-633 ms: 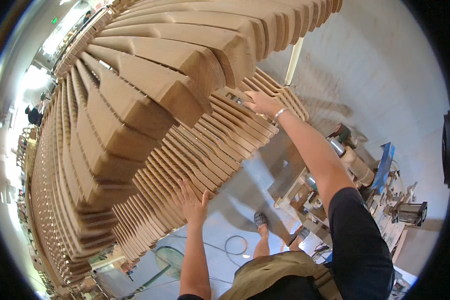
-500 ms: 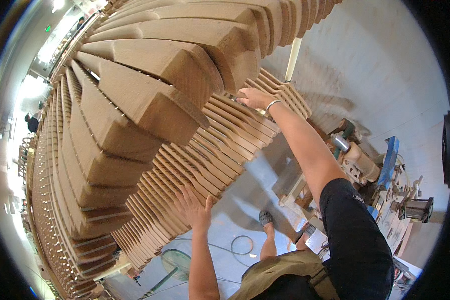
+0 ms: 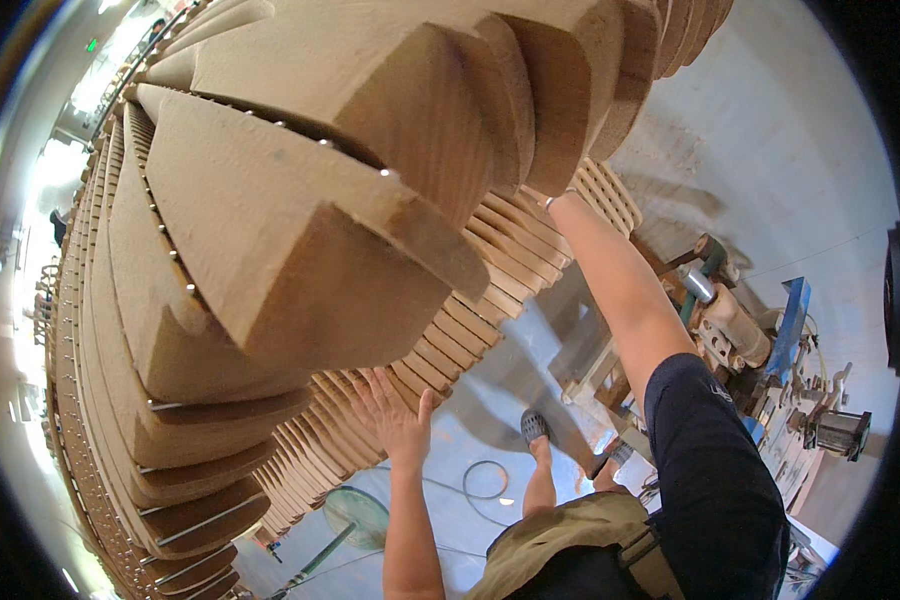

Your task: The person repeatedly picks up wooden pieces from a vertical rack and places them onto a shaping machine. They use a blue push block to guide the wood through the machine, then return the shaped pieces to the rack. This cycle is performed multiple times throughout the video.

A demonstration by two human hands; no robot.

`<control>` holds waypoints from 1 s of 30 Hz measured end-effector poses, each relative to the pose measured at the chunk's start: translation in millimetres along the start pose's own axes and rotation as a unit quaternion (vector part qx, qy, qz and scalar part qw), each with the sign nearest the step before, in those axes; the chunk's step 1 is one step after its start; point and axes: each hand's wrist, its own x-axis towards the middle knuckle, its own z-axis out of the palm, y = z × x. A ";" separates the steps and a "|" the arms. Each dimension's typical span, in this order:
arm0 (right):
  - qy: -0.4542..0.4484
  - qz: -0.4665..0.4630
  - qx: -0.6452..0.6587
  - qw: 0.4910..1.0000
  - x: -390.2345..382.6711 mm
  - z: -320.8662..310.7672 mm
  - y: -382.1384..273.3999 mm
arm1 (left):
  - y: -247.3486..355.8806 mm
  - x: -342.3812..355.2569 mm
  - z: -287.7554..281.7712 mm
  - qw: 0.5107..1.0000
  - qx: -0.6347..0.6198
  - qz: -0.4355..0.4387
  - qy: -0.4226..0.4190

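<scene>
A large brown wooden structure of curved, layered slats point(image 3: 300, 290) fills the left and upper part of the view, with small metallic pins along some gaps. Below its bulging edge runs a row of lighter thin slats point(image 3: 450, 350). My left hand point(image 3: 400, 425) lies against these lower slats with its fingers spread. Farther up and to the right, my right hand point(image 3: 538, 197) reaches in under the overhanging edge, near the far slats; a bracelet point(image 3: 562, 197) circles that wrist. The overhang hides the right fingers, so what they touch cannot be seen.
At right stands a bench with a cylindrical motor-like machine point(image 3: 735, 325), a blue metal bar point(image 3: 790, 325) and tools. A round greenish stand base point(image 3: 358, 517) with a pole and a coiled cable point(image 3: 485, 480) lie on the floor near my feet point(image 3: 535, 428).
The overhanging upper slats look larger and closer, covering more of the lower row. My right hand, visible before, is now mostly hidden behind them. My left hand stays nearly in place.
</scene>
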 end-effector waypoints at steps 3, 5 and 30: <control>-0.053 0.018 -0.080 0.995 14.3 48.9 44.6 | 5.7 1.6 2.7 1.000 -0.012 0.012 0.003; -0.155 0.072 -0.094 0.981 19.9 76.3 51.5 | -0.3 -0.1 4.9 1.000 -0.010 0.007 0.008; -0.054 0.309 0.445 0.839 -373.3 -161.0 -192.5 | 184.6 -34.8 -50.7 0.643 -0.676 0.042 -0.358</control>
